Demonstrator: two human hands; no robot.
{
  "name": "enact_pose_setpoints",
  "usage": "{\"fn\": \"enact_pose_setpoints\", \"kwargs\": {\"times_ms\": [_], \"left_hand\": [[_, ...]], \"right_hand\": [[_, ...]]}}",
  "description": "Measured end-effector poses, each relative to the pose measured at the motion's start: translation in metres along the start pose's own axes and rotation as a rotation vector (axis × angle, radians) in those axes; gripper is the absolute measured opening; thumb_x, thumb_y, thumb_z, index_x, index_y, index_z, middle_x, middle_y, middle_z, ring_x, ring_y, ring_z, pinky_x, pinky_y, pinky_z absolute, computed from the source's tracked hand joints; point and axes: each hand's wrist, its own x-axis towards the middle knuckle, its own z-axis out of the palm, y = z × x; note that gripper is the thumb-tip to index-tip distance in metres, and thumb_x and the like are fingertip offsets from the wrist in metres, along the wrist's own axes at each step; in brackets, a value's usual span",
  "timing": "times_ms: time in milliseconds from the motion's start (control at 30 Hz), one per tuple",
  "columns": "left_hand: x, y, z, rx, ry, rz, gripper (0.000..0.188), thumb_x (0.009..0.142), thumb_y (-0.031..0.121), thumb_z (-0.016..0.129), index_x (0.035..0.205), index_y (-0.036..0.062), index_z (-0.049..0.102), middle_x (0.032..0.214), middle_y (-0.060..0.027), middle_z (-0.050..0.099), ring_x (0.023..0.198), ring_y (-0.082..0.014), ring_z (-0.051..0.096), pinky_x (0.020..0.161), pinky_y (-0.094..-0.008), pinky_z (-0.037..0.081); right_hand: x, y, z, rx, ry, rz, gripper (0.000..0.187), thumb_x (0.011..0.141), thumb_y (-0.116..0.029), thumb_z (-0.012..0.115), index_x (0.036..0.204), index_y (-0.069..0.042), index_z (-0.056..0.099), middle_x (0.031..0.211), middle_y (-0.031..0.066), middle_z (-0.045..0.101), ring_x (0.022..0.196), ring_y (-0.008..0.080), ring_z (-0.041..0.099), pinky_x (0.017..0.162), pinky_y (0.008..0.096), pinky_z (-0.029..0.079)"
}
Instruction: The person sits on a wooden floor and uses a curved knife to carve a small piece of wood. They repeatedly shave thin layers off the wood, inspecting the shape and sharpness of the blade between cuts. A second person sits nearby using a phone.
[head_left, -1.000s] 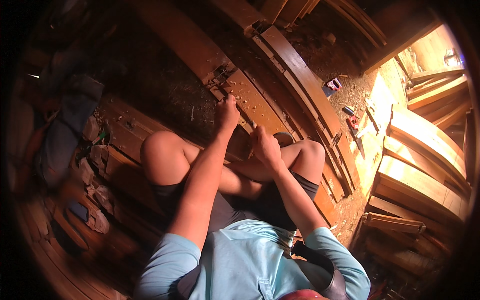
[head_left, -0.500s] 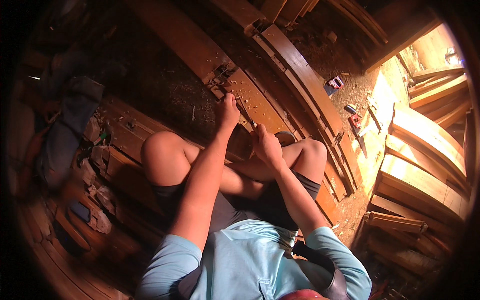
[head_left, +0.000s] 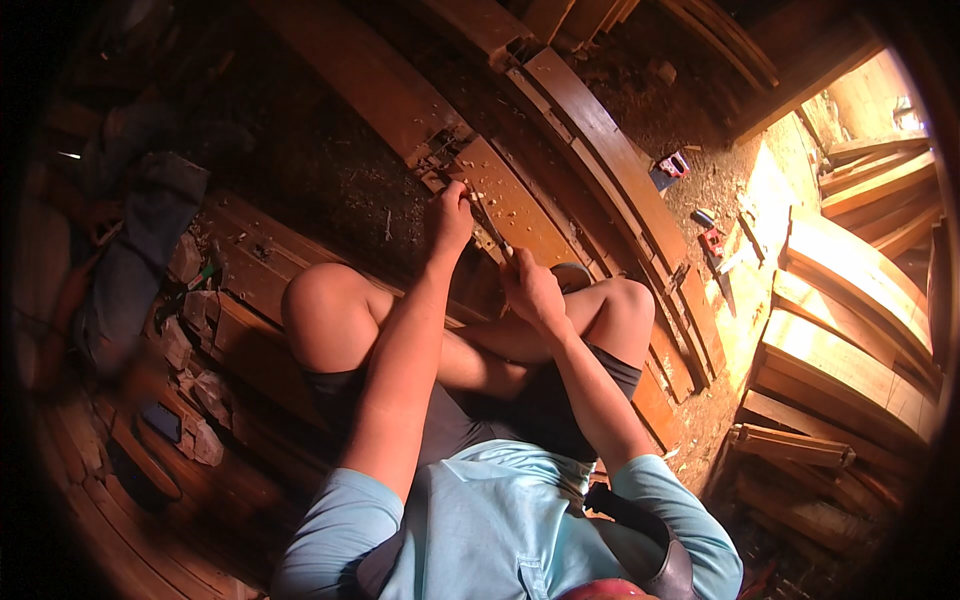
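Observation:
A slim, dark-bladed chisel [head_left: 490,222] slants between my hands, over the edge of a reddish-brown wooden beam [head_left: 525,210]. My right hand [head_left: 533,291] is closed round its handle end. Up by the far end of the blade, my left hand [head_left: 450,217] is closed, its fingers pinched against the chisel. Pale wood shavings are scattered on the beam's face. Just beyond my left hand, a rough cut notch [head_left: 440,148] breaks the beam. The chisel's tip is hidden by my left fingers.
More long beams [head_left: 610,160] lie parallel on the right. Beyond them on the ground are a red-handled saw [head_left: 712,243] and a red and dark box [head_left: 668,170]. Curved boards [head_left: 850,300] are stacked at far right. Another person's trousered leg [head_left: 145,250] shows at left, near a phone [head_left: 162,422].
My left hand has shifted slightly up and to the left along the blade. My right hand has barely moved, still on the handle.

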Motion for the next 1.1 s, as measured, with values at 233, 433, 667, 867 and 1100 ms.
{"fn": "enact_pose_setpoints", "kwargs": {"times_ms": [233, 433, 667, 867, 1100], "left_hand": [[-0.002, 0.001, 0.002, 0.106, -0.014, 0.132, 0.013, 0.08, 0.001, 0.059, 0.092, 0.0029, 0.061, 0.087, -0.0184, 0.067, 0.084, -0.036, 0.065, 0.069, -0.044, 0.052], [-0.002, -0.003, 0.006, 0.022, 0.006, 0.09, 0.014, 0.08, 0.004, 0.059, 0.094, 0.0017, 0.06, 0.087, -0.0178, 0.067, 0.083, -0.0368, 0.065, 0.069, -0.0431, 0.052], [-0.001, -0.003, 0.006, 0.061, -0.043, -0.038, 0.012, 0.08, 0.005, 0.059, 0.091, 0.0018, 0.062, 0.086, -0.0194, 0.067, 0.082, -0.037, 0.065, 0.07, -0.043, 0.052], [-0.004, 0.0, 0.001, 0.089, -0.014, 0.036, 0.005, 0.08, 0.006, 0.063, 0.084, 0.003, 0.062, 0.085, -0.0177, 0.066, 0.083, -0.0358, 0.065, 0.069, -0.0432, 0.05], [-0.006, 0.009, 0.002, 0.109, 0.019, 0.16, 0.003, 0.086, 0.006, 0.057, 0.088, 0.0049, 0.056, 0.082, -0.0163, 0.065, 0.08, -0.0382, 0.063, 0.067, -0.0466, 0.049]], "right_hand": [[0.002, -0.001, -0.001, 0.024, -0.01, 0.04, 0.03, 0.093, -0.032, 0.052, 0.111, -0.008, 0.049, 0.087, 0.027, 0.065, 0.085, 0.0465, 0.062, 0.073, 0.0545, 0.048], [0.001, -0.001, -0.001, 0.012, -0.007, 0.019, 0.028, 0.092, -0.032, 0.052, 0.108, -0.008, 0.049, 0.085, 0.0275, 0.065, 0.084, 0.0468, 0.062, 0.072, 0.0543, 0.049], [0.001, 0.002, 0.0, 0.004, 0.003, 0.005, 0.028, 0.092, -0.032, 0.052, 0.107, -0.009, 0.049, 0.084, 0.0279, 0.064, 0.082, 0.0473, 0.062, 0.071, 0.0555, 0.048], [0.0, -0.004, -0.002, 0.001, 0.025, 0.029, 0.028, 0.092, -0.031, 0.053, 0.109, -0.01, 0.048, 0.086, 0.0263, 0.065, 0.084, 0.0468, 0.062, 0.071, 0.0549, 0.049], [0.0, 0.001, -0.001, 0.282, 0.365, -0.209, 0.035, 0.092, -0.017, 0.056, 0.122, -0.008, 0.042, 0.083, 0.026, 0.063, 0.079, 0.0459, 0.061, 0.065, 0.0499, 0.049]]}}
